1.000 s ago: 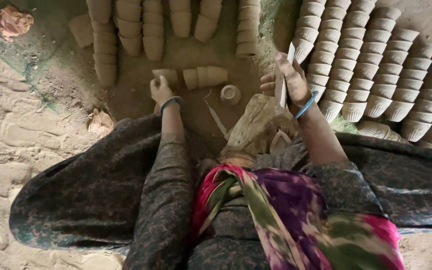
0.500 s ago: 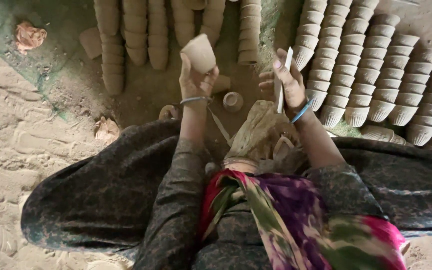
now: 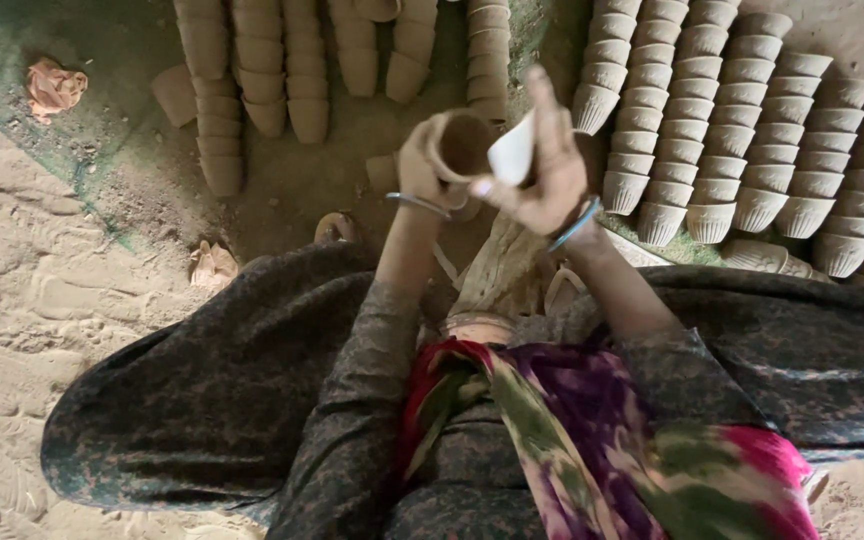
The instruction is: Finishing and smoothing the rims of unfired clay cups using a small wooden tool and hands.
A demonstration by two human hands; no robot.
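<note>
My left hand (image 3: 418,170) grips a small brown clay cup (image 3: 458,143), tilted so its open mouth faces me. My right hand (image 3: 544,172) pinches a flat white scraper (image 3: 512,152) whose tip rests at the cup's rim. Both hands are raised in front of me, above the ground. A metal bangle circles my left wrist and a blue one my right. A few loose clay cups (image 3: 382,172) lie on the ground just beyond my hands, partly hidden by them.
Rows of nested clay cups (image 3: 752,130) fill the ground at the right. More stacked rows of cups (image 3: 282,70) lie at the top left. A crumpled orange cloth (image 3: 54,87) lies at the far left. Sandy soil (image 3: 32,300) spreads to the left. My dark skirt (image 3: 212,390) covers the foreground.
My left hand picked a cup off the ground, lifted it and turned its mouth toward me. My right hand brought the white scraper across to the cup's rim.
</note>
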